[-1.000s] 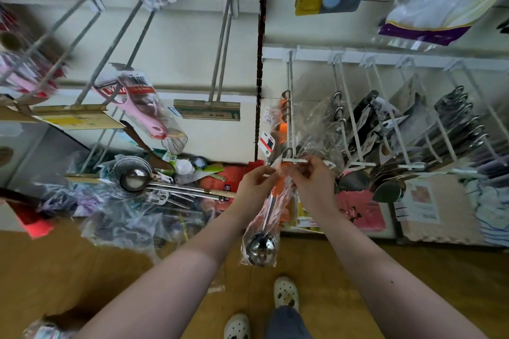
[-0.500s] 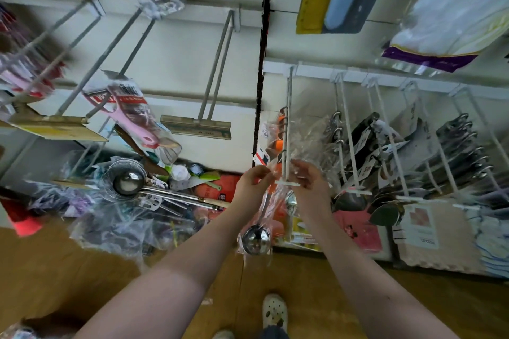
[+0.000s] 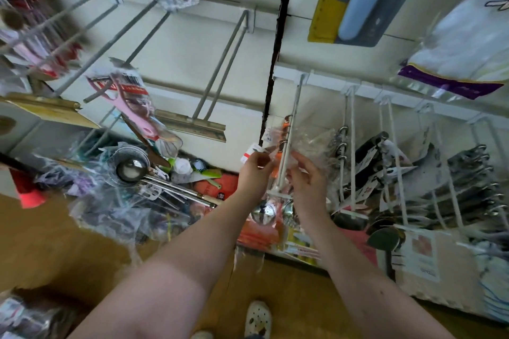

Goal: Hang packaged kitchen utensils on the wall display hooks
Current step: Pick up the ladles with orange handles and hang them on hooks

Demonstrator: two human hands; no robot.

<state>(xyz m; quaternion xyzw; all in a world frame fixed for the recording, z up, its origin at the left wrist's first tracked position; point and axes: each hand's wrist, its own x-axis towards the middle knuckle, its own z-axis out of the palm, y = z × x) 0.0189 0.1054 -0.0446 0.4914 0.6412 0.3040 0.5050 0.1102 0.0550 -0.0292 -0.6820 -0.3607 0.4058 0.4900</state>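
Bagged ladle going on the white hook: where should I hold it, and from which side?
Pinch the bagged ladle by its bag's top edge, either side of the white hook, coming from the front along the prong. Its steel bowl hangs low, so weight keeps the bag straight below the hook.

A cream panelled wall (image 3: 179, 63) rose ahead, split from top to bottom by a dark vertical seam (image 3: 278, 44) between two panels and crossed by shallow horizontal grooves. Below it lay a brown wooden floor (image 3: 297, 292). Soft, even light lay over wall and floor; the far left edge was blurred.
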